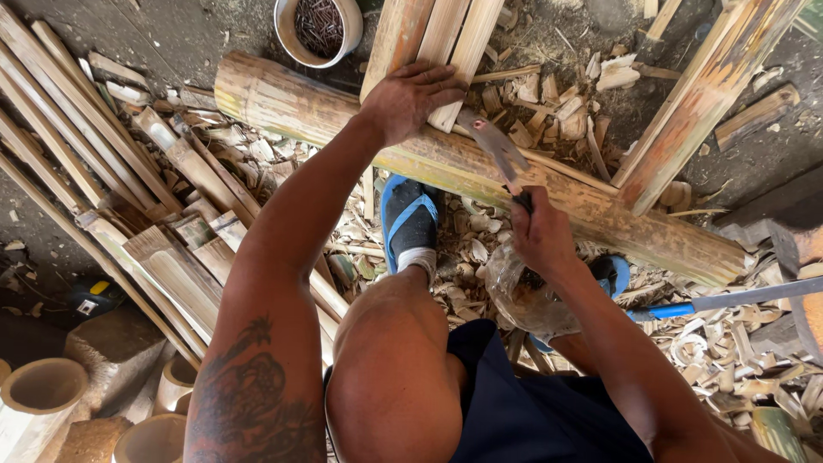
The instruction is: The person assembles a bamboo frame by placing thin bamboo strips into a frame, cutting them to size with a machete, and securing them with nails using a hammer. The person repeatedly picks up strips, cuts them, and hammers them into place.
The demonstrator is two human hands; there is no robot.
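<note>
The left hand is pressing flat, fingers spread, on pale bamboo slats. The right hand is gripping a knife, clenched, its blade touching the slats just beside the left hand.

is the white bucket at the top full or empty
Partly full, level unclear. The bucket stands upright on the ground and holds a dark heap of what look like nails, seen through its open top.

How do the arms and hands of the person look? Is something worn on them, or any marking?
Both arms are bare, with no sleeves in view. The left hand and right hand wear no gloves, and no rings or watch can be seen. The left upper arm carries a large dark tattoo of curling shapes. The right arm shows no marking.
</note>
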